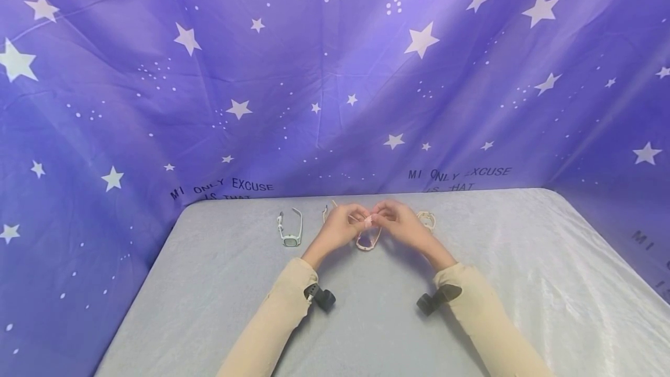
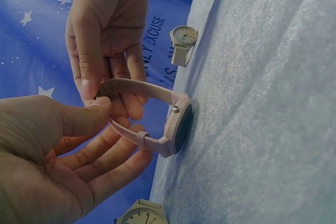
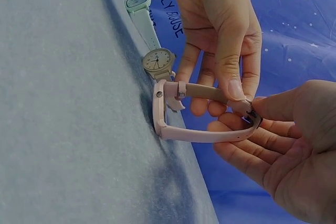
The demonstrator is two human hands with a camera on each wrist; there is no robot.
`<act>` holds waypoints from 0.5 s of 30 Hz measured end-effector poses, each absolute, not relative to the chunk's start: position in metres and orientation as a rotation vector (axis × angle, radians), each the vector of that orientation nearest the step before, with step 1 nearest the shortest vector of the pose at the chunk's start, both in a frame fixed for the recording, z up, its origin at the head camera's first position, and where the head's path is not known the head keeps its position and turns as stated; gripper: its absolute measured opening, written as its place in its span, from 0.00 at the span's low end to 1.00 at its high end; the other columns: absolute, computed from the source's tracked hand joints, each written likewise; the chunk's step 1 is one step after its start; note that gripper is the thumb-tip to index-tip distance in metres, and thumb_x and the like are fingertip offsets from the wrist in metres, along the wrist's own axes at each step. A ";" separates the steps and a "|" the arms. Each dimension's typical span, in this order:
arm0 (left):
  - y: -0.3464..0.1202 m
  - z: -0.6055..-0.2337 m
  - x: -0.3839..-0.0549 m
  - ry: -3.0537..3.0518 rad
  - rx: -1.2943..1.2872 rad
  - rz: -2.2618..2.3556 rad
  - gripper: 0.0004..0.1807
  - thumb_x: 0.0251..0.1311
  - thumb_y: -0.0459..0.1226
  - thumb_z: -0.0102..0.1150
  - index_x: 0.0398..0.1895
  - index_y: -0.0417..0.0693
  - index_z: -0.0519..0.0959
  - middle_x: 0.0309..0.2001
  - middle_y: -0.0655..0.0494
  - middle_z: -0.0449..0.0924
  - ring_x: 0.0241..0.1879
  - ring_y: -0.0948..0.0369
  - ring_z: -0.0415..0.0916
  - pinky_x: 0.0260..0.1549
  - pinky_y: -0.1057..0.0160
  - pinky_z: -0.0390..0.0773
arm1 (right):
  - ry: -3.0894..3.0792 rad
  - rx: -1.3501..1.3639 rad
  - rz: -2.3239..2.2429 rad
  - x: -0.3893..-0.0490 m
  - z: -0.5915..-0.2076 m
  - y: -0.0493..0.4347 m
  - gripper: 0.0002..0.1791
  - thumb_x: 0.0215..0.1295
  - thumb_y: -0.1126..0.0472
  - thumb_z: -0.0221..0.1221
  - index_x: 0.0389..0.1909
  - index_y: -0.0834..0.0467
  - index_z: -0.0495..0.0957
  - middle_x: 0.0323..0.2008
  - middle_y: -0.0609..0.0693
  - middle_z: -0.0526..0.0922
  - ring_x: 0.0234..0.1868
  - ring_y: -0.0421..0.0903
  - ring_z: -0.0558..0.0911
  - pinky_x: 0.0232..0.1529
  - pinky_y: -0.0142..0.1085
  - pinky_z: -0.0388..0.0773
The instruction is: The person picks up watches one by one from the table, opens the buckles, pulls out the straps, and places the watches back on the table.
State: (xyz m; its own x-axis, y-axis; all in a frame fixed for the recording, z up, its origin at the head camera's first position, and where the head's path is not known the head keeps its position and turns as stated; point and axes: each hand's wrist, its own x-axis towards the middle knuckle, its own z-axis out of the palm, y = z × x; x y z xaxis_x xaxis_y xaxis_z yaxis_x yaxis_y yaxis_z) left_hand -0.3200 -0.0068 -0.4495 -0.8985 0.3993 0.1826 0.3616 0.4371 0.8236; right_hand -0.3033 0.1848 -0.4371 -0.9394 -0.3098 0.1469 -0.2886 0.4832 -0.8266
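A pink wristwatch (image 1: 364, 246) rests with its case on the table, straps raised off it. My left hand (image 1: 337, 226) pinches the strap half that carries the keeper loop (image 2: 143, 139). Opposite it, my right hand (image 1: 405, 227) grips the strap half with the holes (image 2: 126, 84). Thumbs and fingertips of both hands meet at the strap ends, by a dark metal buckle (image 3: 252, 114) that the fingers partly cover. The dark watch face (image 2: 184, 127) is turned towards the table edge side in the left wrist view.
On the grey cloth-covered table (image 1: 366, 319), a mint green watch (image 1: 291, 242) lies to the left. A beige round-dial watch (image 3: 157, 61) lies partly behind my left hand. Another beige watch (image 1: 426, 220) lies beside my right hand. A purple star-printed curtain (image 1: 324, 74) hangs behind.
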 end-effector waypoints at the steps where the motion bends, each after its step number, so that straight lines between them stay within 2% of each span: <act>1: -0.007 -0.450 -0.320 2.634 0.697 1.486 0.08 0.62 0.32 0.67 0.44 0.39 0.84 0.42 0.42 0.88 0.39 0.51 0.87 0.37 0.68 0.85 | 2.697 -0.551 -1.480 -0.303 -0.437 0.185 0.12 0.71 0.64 0.61 0.50 0.66 0.79 0.45 0.63 0.87 0.52 0.62 0.86 0.61 0.56 0.80; 9: -0.007 -0.448 -0.319 2.606 0.708 1.513 0.09 0.63 0.34 0.67 0.43 0.38 0.84 0.41 0.42 0.88 0.34 0.55 0.86 0.32 0.70 0.85 | 2.797 -0.707 -1.412 -0.305 -0.437 0.186 0.09 0.68 0.67 0.62 0.46 0.68 0.81 0.44 0.64 0.87 0.48 0.61 0.87 0.57 0.56 0.83; 15: -0.006 -0.448 -0.318 2.587 0.692 1.526 0.09 0.63 0.33 0.67 0.44 0.38 0.84 0.41 0.42 0.87 0.35 0.54 0.86 0.32 0.70 0.85 | 2.799 -0.747 -1.399 -0.304 -0.438 0.186 0.07 0.68 0.68 0.61 0.45 0.66 0.80 0.43 0.62 0.87 0.47 0.59 0.87 0.57 0.56 0.83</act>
